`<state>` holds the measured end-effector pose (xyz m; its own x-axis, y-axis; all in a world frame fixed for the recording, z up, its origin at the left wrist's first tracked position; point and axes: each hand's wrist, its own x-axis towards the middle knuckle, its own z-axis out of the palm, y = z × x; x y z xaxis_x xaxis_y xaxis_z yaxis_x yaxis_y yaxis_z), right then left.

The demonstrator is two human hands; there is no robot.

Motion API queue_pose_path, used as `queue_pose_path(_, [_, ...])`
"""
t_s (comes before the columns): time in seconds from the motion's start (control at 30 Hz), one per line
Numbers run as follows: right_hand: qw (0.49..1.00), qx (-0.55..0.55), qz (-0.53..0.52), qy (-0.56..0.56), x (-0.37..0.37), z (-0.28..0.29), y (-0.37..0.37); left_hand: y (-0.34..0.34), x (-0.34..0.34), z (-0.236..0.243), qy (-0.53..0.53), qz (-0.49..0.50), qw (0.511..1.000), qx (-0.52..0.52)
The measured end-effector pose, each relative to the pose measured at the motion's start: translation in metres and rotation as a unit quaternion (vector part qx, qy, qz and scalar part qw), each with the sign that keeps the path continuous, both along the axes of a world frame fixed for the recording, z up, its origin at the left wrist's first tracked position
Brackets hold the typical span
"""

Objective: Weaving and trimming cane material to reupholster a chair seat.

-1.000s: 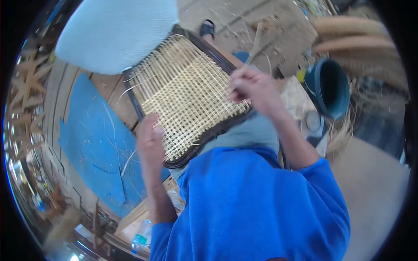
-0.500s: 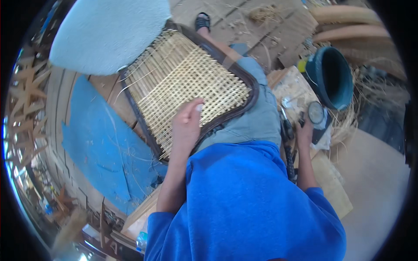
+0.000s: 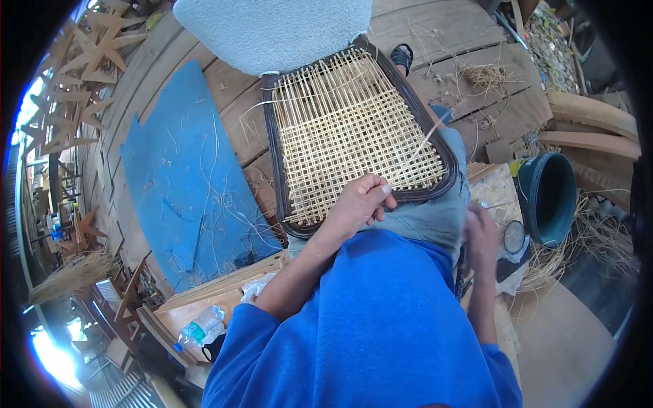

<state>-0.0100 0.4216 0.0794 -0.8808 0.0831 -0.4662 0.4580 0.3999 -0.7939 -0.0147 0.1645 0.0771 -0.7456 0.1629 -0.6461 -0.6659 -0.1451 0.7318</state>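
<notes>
A chair seat with a dark brown frame (image 3: 273, 160) rests tilted against my legs, its panel of pale woven cane (image 3: 354, 136). The weave is a tight grid on the near part; toward the far end mostly lengthwise strands show. One loose cane strand (image 3: 427, 138) sticks up at the right side. My left hand (image 3: 367, 200) is at the near edge of the seat, fingers curled together with a white patch at the thumb; whatever they hold is hidden. Blurred by motion, my right hand (image 3: 481, 236) is over the side of a worn wooden board (image 3: 495, 187), its fingers unclear.
A light-blue textured chair back (image 3: 279, 34) rises beyond the seat. Blue sheet (image 3: 173, 183) with cane scraps lies left. A dark green bucket (image 3: 549, 197) and a round lidded container (image 3: 514, 236) stand right, near loose fibres (image 3: 598, 231). A plastic bottle (image 3: 199, 328) lies lower left.
My right hand has drawn back from beside the round container toward my leg. My left hand stays curled at the seat's near edge. The whole view has shifted, showing more of the left side.
</notes>
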Motion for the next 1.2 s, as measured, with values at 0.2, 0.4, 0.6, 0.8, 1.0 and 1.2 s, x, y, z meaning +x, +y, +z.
queue_pose_path(0.2, [0.935, -0.302, 0.15, -0.109, -0.034, 0.015, -0.089, 0.0, 0.02, 0.019, 0.053, -0.045, 0.995, -0.068])
queue_pose_path(0.4, [0.919, -0.28, 0.234, -0.149, -0.04, 0.026, -0.103, -0.004, 0.03, 0.019, 0.102, -0.039, 0.979, -0.17])
queue_pose_path(0.6, [0.885, -0.402, 0.17, -0.163, -0.034, 0.02, -0.108, -0.006, 0.03, 0.021, 0.187, -0.015, 0.956, -0.226])
queue_pose_path(0.8, [0.886, -0.407, 0.14, -0.175, -0.047, 0.006, -0.085, -0.013, 0.05, 0.029, 0.125, -0.046, 0.963, -0.236])
queue_pose_path(1.0, [0.867, -0.418, 0.193, -0.191, -0.03, 0.007, -0.112, -0.008, 0.041, 0.018, 0.109, -0.002, 0.973, -0.201])
queue_pose_path(1.2, [0.852, -0.452, 0.184, -0.191, -0.031, 0.0, -0.104, -0.012, 0.053, 0.018, 0.157, -0.012, 0.962, -0.225])
